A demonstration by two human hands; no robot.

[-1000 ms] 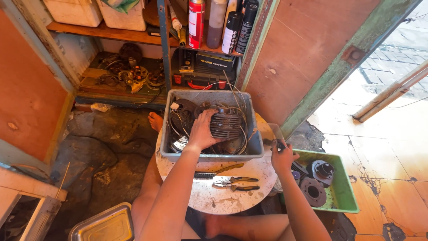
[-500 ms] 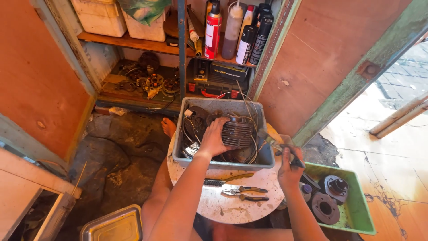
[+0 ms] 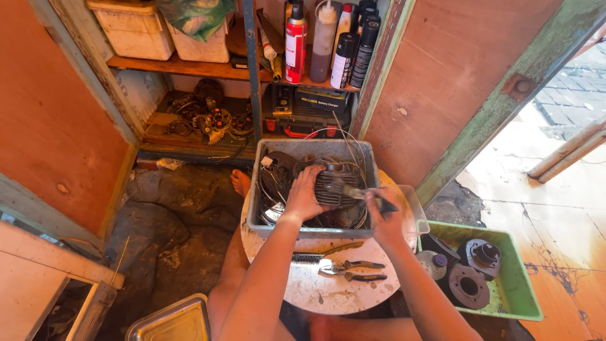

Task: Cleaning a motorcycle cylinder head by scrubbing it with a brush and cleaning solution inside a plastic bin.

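A grey plastic tub (image 3: 259, 218) full of wires and dark metal parts stands on a round white stool top (image 3: 315, 290). My left hand (image 3: 304, 196) grips a ribbed dark engine cylinder (image 3: 332, 186) inside the tub. My right hand (image 3: 384, 211) holds a small brush (image 3: 355, 192) by its dark handle, with the bristle end on the cylinder's fins. In front of the tub on the stool top lie a wire brush (image 3: 322, 254) and a pair of pliers (image 3: 351, 270).
A green tray (image 3: 527, 297) with round metal parts sits on the floor at the right. Shelves behind hold spray cans (image 3: 295, 41), bottles, white containers and gears (image 3: 214, 120). A metal pan (image 3: 170, 322) lies lower left. My bare foot (image 3: 240, 182) rests beside the tub.
My right hand has come up from beside the green tray and brought the small brush onto the cylinder. The left hand has kept its grip. The view has tilted slightly.
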